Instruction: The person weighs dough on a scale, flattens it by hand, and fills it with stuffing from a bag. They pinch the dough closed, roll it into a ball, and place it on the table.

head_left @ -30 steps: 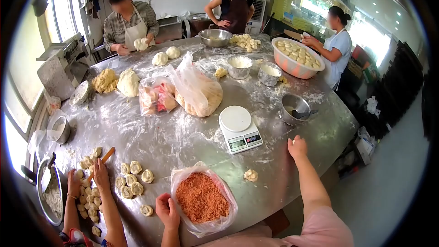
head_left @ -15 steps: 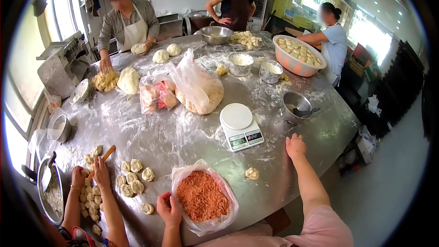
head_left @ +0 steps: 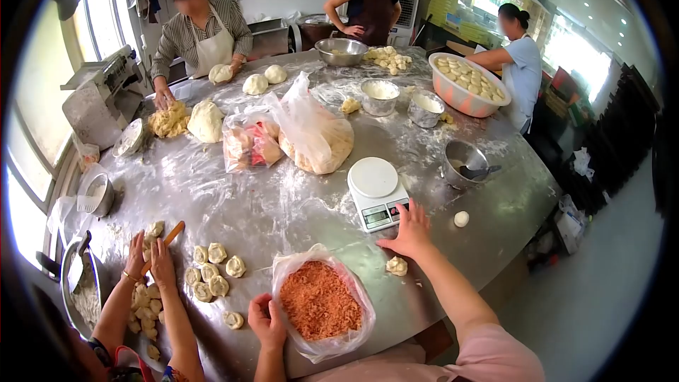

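My right hand (head_left: pixel 410 232) is spread with nothing in it, at the lower right edge of the white digital scale (head_left: pixel 376 191). Just below that hand lies a small lump of dough (head_left: pixel 397 266). A round white dough piece (head_left: pixel 461 219) sits farther right on the metal table. My left hand (head_left: pixel 267 320) is curled at the left side of an open plastic bag of reddish crumbly filling (head_left: pixel 320 301); whether its fingers pinch the bag's edge is hard to see.
At the lower left, a co-worker's hands (head_left: pixel 152 258) hold a wooden stick (head_left: pixel 167 244) near dough pieces (head_left: pixel 206 272). Tied plastic bags (head_left: pixel 318 143), metal bowls (head_left: pixel 463 163) and a large tub (head_left: pixel 467 85) stand farther back. Three people stand across the table.
My right hand has moved left toward the scale and its fingers have spread. A round white dough piece now shows on the table at the right. The view has shifted slightly.
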A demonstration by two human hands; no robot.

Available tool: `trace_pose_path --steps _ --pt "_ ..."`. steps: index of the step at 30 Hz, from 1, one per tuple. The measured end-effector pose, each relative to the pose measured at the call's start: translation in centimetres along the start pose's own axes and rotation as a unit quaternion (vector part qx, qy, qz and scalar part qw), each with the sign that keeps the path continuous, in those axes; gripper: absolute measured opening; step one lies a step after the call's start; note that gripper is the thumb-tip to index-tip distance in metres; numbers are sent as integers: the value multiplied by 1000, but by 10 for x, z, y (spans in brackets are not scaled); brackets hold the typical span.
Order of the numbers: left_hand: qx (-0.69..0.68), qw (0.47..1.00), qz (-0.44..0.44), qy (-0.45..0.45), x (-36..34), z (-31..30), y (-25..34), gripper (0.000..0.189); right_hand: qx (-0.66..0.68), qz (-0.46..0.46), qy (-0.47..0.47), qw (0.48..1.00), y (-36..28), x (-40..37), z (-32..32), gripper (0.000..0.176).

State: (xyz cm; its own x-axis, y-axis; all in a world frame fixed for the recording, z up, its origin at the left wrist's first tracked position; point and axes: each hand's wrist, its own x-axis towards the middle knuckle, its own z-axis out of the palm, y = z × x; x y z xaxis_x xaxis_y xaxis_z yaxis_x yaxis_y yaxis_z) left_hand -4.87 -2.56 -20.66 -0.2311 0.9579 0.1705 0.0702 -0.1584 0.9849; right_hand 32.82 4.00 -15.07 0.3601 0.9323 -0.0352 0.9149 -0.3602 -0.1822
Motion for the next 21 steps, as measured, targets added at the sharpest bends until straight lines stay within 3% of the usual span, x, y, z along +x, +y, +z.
trace_pose_path --steps 3,14,21 --pt "2 1000 4 1 0 1 -1 15 35 61 -30 997 -15 4 -4 120" --pt "0 1000 -4 2 1 4 6 13 67 149 -36 986 -45 14 -7 123" --pt "12 1000 3 3 1 4 5 12 45 127 -43 990 -53 23 -8 119"
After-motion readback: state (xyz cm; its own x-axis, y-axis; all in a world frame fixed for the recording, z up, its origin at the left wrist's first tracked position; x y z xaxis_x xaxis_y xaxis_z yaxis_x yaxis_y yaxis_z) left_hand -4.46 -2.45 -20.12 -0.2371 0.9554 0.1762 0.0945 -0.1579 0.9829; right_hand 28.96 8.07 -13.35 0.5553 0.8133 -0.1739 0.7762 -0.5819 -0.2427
